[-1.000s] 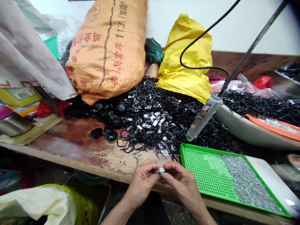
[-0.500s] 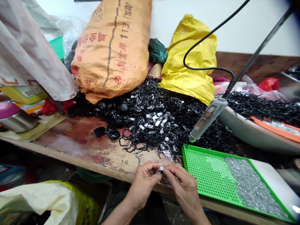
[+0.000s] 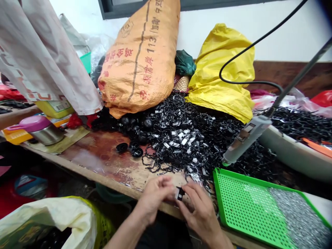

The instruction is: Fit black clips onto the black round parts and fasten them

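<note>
A small black-and-white plastic part (image 3: 179, 193) sits between my hands, above the table's front edge. My right hand (image 3: 199, 209) pinches it from the right with thumb and fingers. From the left, the bunched fingers of my left hand (image 3: 155, 195) meet its white end; these fingertips are slightly blurred. Just behind the hands lies a heap of small black parts (image 3: 166, 155), with white pieces (image 3: 183, 138) scattered on top. Several thin metal pins (image 3: 194, 174) lie at the heap's near edge.
A green perforated tray (image 3: 241, 200) with many small metal pieces (image 3: 298, 214) lies at right. A grey electric screwdriver (image 3: 246, 138) hangs above it. Orange (image 3: 145, 65) and yellow sacks (image 3: 223, 72) stand behind. A purple-lidded flask (image 3: 46, 129) is left, near another person's forearm (image 3: 18, 116).
The view has swung left, so things appear further right, and a co-worker's forearm now shows. The part between my hands has turned, showing more of its black side.
</note>
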Action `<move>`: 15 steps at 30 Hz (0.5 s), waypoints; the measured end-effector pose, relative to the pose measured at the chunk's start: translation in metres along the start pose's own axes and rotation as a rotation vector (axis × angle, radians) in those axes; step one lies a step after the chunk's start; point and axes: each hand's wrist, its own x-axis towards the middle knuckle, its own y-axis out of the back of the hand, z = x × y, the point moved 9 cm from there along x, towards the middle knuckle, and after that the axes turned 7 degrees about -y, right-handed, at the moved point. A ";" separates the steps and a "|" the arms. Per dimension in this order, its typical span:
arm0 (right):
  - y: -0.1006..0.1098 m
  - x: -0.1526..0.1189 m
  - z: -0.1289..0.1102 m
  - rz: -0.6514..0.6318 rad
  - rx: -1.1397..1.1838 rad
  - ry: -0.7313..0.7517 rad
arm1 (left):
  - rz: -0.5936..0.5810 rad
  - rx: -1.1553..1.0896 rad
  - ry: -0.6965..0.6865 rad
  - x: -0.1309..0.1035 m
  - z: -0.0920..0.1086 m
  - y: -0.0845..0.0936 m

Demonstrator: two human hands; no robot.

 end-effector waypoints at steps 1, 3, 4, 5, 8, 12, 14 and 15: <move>-0.003 -0.001 0.003 -0.012 0.011 -0.016 | 0.210 0.219 -0.110 0.012 0.016 0.031; -0.010 -0.004 0.010 -0.059 0.028 -0.046 | 0.446 0.338 -0.179 0.034 0.035 0.074; -0.013 -0.005 0.012 -0.085 0.033 -0.055 | 0.529 0.381 -0.190 0.045 0.041 0.092; -0.016 -0.007 0.013 -0.105 0.034 -0.061 | 0.592 0.420 -0.203 0.055 0.046 0.105; -0.020 -0.008 0.014 -0.134 0.027 -0.086 | 0.659 0.504 -0.237 0.073 0.050 0.123; -0.022 -0.009 0.018 -0.165 0.036 -0.137 | 0.651 0.532 -0.327 0.069 0.046 0.123; -0.021 -0.008 0.023 -0.171 0.078 -0.169 | 0.661 0.511 -0.379 0.061 0.048 0.123; -0.020 -0.007 0.026 -0.168 0.109 -0.191 | 0.665 0.489 -0.405 0.056 0.050 0.122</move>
